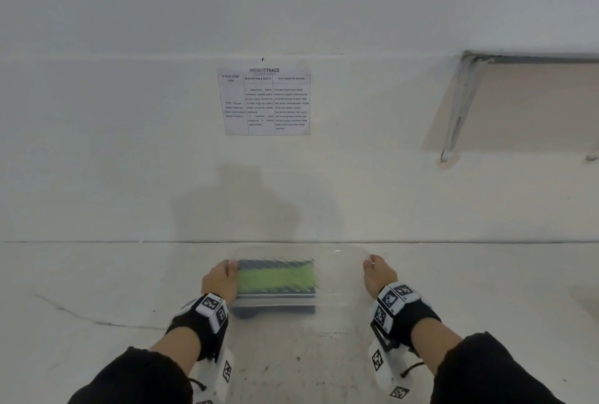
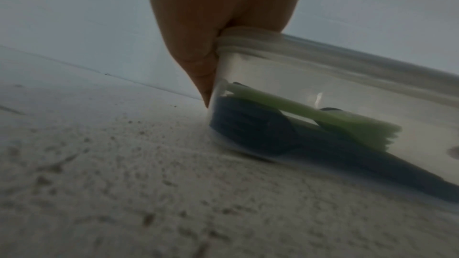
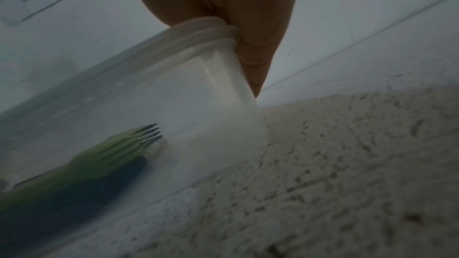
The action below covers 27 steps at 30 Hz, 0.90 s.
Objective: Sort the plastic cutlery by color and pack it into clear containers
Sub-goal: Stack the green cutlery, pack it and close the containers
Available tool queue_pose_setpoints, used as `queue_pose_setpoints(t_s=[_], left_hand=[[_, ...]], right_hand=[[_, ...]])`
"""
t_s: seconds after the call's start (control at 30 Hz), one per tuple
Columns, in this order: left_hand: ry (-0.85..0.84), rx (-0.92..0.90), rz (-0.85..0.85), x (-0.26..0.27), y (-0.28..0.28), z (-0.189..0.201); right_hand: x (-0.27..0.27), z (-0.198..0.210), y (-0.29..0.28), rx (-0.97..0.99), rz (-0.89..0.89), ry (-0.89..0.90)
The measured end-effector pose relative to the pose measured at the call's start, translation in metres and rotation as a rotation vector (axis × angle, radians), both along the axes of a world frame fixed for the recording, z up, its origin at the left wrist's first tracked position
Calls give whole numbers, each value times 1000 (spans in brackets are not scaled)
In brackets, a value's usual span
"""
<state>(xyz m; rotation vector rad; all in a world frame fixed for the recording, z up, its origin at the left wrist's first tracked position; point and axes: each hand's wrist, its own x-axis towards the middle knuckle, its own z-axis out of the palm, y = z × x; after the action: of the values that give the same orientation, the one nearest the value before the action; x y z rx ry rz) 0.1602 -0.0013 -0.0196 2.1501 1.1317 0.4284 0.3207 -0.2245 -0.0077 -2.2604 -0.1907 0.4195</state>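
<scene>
A clear lidded container (image 1: 340,274) lies on the white table close to the wall. Inside it, green cutlery (image 1: 275,277) lies on top of dark blue cutlery (image 1: 275,263), bunched toward the left end. My left hand (image 1: 220,277) grips the left end, with fingers running down the container wall (image 2: 323,77) and the rim under the hand (image 2: 211,26). My right hand (image 1: 377,274) grips the right end of the container (image 3: 198,85) the same way. Through the plastic I see green forks (image 3: 99,160) over dark blue pieces (image 3: 87,189). The picture is blurred by motion.
A printed instruction sheet (image 1: 267,102) hangs on the white wall just behind the container. A recessed ledge (image 1: 518,105) sits in the wall at the upper right. The table surface (image 1: 97,290) is white and speckled.
</scene>
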Motion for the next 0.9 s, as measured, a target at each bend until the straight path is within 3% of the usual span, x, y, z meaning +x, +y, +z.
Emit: queue_pose_setpoints(t_s=[0.4, 0.6, 0.77, 0.9], left_hand=[[-81, -59, -2, -5, -1, -5], [-58, 11, 20, -6, -7, -2], [-98, 23, 115, -5, -8, -3], [-29, -28, 63, -15, -20, -4]], right_hand=[[-8, -10, -4, 82, 21, -64], [-12, -8, -6, 96, 23, -9], [-14, 0, -11, 4, 92, 7], [-16, 1, -27, -66, 163, 68]])
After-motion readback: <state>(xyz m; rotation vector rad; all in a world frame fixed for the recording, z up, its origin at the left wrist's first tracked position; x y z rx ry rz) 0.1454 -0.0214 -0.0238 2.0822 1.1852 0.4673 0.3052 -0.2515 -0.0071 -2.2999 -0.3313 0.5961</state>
